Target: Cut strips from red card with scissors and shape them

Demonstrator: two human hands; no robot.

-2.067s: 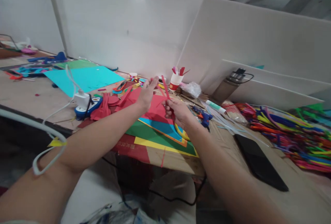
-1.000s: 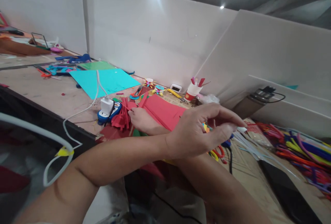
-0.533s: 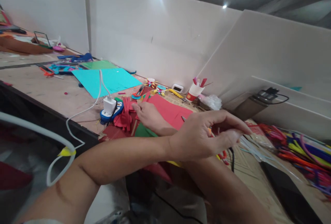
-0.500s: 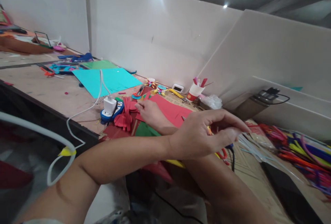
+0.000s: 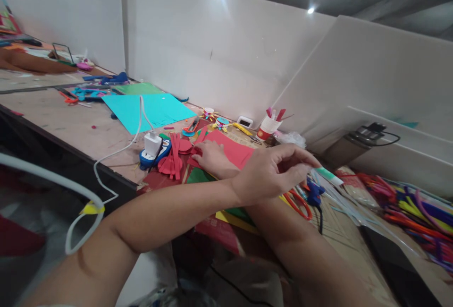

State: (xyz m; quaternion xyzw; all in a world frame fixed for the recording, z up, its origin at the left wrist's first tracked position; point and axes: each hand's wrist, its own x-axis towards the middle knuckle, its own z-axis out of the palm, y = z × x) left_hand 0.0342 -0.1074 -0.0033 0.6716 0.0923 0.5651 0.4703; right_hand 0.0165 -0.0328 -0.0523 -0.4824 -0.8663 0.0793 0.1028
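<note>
My arms are crossed over the desk. My left hand [image 5: 274, 174] reaches to the right, and its thumb and fingers pinch the near end of a white glue stick with a green band [image 5: 327, 174]. My right hand [image 5: 212, 158] passes under it to the left and rests on a red paper sheet [image 5: 235, 151]. Its bent fingers close on a red paper piece [image 5: 194, 152] at the edge of a heap of cut red strips [image 5: 171, 158].
Orange-handled scissors [image 5: 297, 203] and a blue glue gun [image 5: 313, 192] lie just below my left hand. Pipe cleaners [image 5: 417, 208] and a black phone [image 5: 396, 260] are at the right. A white charger [image 5: 153, 144], cyan sheet [image 5: 152, 108], paper cup [image 5: 268, 127] and metal bottle [image 5: 354, 144] stand farther off.
Two seconds ago both hands held a red strip up, uncrossed. My left hand then crossed over to the right and now pinches at the glue stick; my right hand went down to the red paper.
</note>
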